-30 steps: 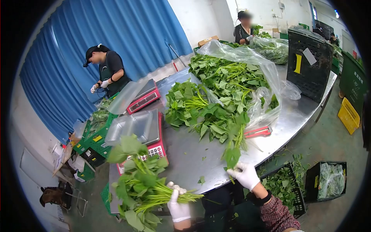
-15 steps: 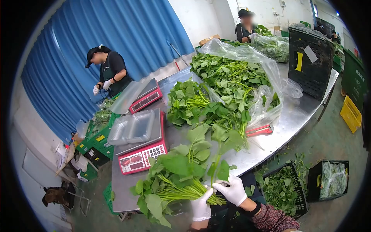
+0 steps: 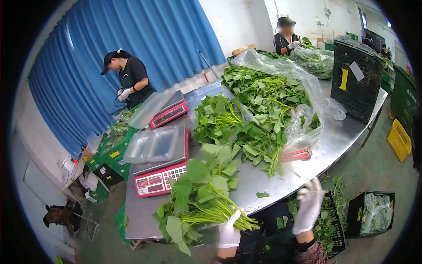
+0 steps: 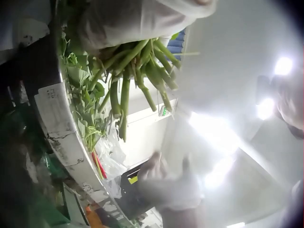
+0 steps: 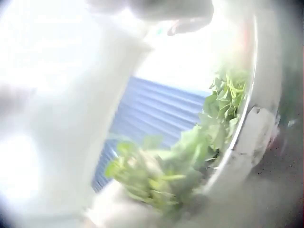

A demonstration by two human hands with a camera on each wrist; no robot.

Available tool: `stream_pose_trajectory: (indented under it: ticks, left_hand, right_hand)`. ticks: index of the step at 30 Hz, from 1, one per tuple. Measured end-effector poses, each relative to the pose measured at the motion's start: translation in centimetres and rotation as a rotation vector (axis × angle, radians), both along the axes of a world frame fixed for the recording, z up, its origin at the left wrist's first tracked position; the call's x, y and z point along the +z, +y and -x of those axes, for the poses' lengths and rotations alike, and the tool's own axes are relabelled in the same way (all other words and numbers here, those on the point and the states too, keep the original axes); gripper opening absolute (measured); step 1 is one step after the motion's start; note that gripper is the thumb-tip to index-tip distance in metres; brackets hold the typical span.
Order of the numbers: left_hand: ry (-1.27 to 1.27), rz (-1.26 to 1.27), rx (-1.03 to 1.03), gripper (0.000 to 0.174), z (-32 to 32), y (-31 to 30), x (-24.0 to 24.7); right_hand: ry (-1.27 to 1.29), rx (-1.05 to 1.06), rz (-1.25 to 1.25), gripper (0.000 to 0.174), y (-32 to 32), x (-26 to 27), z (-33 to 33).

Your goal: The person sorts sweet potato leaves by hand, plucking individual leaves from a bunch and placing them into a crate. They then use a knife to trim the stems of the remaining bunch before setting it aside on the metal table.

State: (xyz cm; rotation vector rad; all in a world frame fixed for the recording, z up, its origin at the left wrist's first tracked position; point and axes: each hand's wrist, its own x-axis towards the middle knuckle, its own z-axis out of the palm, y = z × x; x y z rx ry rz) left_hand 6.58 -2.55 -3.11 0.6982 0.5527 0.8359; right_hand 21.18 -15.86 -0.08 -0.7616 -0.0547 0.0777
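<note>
In the head view my white-gloved left hand (image 3: 229, 233) grips a bunch of leafy greens (image 3: 200, 198) by the stems, near the front edge of the metal table. Its leaves fan out to the left, in front of the scale. The left wrist view shows the cut stem ends (image 4: 142, 76) sticking out below the glove. My gloved right hand (image 3: 309, 207) is raised past the table edge, over a black crate of greens (image 3: 332, 220). Motion blurs it; its fingers are extended and nothing shows in them. A large heap of greens (image 3: 263, 101) lies on the table, partly in a clear plastic bag (image 3: 314, 114).
A red scale (image 3: 160, 180) carries clear plastic trays (image 3: 154, 145); a second scale (image 3: 169, 112) stands behind it. A red cutter (image 3: 296, 155) lies near the right edge. A black crate (image 3: 355, 79) stands upright at the back. Two people work beyond the table.
The left hand brought the bunch rightward and kept hold. My right hand carried a leafy stem over to the bunch, then moved away right without it.
</note>
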Motion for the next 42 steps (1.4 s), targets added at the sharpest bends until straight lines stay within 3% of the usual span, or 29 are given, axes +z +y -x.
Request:
stream_pose_trajectory:
  ticks: [1, 3, 5, 7, 8, 9, 11, 12, 13, 14, 18, 19, 21, 23, 24, 27, 31, 34, 37, 42]
  left_hand:
    - [-0.009, -0.002, -0.072, 0.021, 0.2, -0.1, -0.2]
    - [-0.012, -0.007, -0.149, 0.021, 0.5, -0.6, -0.1]
    - [0.071, -0.031, -0.145, 0.024, 1.0, -1.5, 0.3]
    - [0.091, -0.066, -0.163, 0.026, 1.6, -1.4, -0.4]
    - [0.083, -0.051, -0.189, 0.030, 1.9, -1.1, -0.7]
    - [0.075, -0.034, -0.213, 0.034, 2.1, -0.8, -0.8]
    - [0.050, -0.011, -0.198, 0.034, 2.4, -0.4, -0.4]
    - [0.052, 0.038, -0.186, 0.034, 2.5, -0.1, -0.5]
    - [0.051, 0.087, -0.177, 0.034, 2.4, 0.2, -0.6]
    - [0.043, 0.091, -0.198, 0.034, 2.3, 0.5, -0.6]
    - [-0.062, 0.093, -0.215, 0.027, 1.2, 0.5, 0.3]
    - [-0.036, 0.098, -0.221, 0.029, 1.1, 0.7, 0.4]
    - [-0.014, 0.102, -0.223, 0.031, 1.0, 0.9, 0.7]
    - [-0.017, 0.111, -0.250, 0.031, 0.9, 1.0, 1.3]
    - [-0.019, 0.104, -0.248, 0.031, 0.8, 0.9, 1.6]
    - [-0.001, 0.020, -0.347, 0.033, 0.8, 0.1, 2.8]
    - [0.166, -0.086, -0.402, 0.036, 0.9, -1.7, 3.1]
    - [0.128, -0.131, -0.469, 0.036, 0.8, -2.8, 2.7]
    - [0.122, -0.171, -0.515, 0.035, 1.1, -3.0, 2.7]
    - [0.076, -0.075, -0.448, 0.035, 1.5, -2.3, 2.5]
  right_hand:
    - [-0.151, 0.126, 0.145, 0.039, 1.5, 0.4, 1.0]
    - [-0.822, 0.270, 0.655, 0.050, 2.8, 2.3, 2.5]
    - [-0.838, 0.427, 0.686, 0.053, 4.8, 4.1, 3.1]
    - [-1.291, 0.355, 0.821, 0.043, 6.5, 2.3, 1.3]
    - [-1.155, 0.438, 0.809, 0.028, 6.3, 2.3, 1.5]
    - [-1.164, 0.439, 0.803, 0.028, 5.9, 2.4, 1.5]
    - [-0.771, 0.643, 0.580, 0.023, 4.1, 2.0, 0.7]
    - [-0.668, 0.644, 0.564, 0.022, 2.5, 2.0, 0.0]
    - [-0.697, 0.622, 0.561, 0.022, 2.3, 2.8, 0.1]
    - [-0.307, 0.605, 0.505, 0.021, -1.5, 2.8, -0.8]
    - [-0.325, 0.228, 0.546, 0.017, -9.7, 2.2, -4.4]
    - [-0.358, 0.137, 0.673, 0.015, -11.3, 2.6, -5.3]
    - [-0.762, -0.040, 1.513, 0.029, -14.3, 2.3, -7.0]
    - [-1.075, -0.389, 1.869, 0.047, -13.6, 2.7, -5.6]
    - [-1.036, -0.256, 1.747, 0.055, -13.0, 2.3, -5.2]
    - [-1.274, 0.037, 1.313, 0.032, -9.3, 3.7, -3.3]
    - [-1.418, 0.093, 0.949, 0.031, -3.0, 7.9, -1.7]
    - [-1.335, 0.152, 0.831, 0.035, 1.3, 8.9, -1.6]
    - [-1.196, 0.300, 0.690, 0.021, 4.0, 7.1, -1.7]
    - [-0.900, 0.449, 0.635, 0.015, 2.4, 5.5, -1.0]
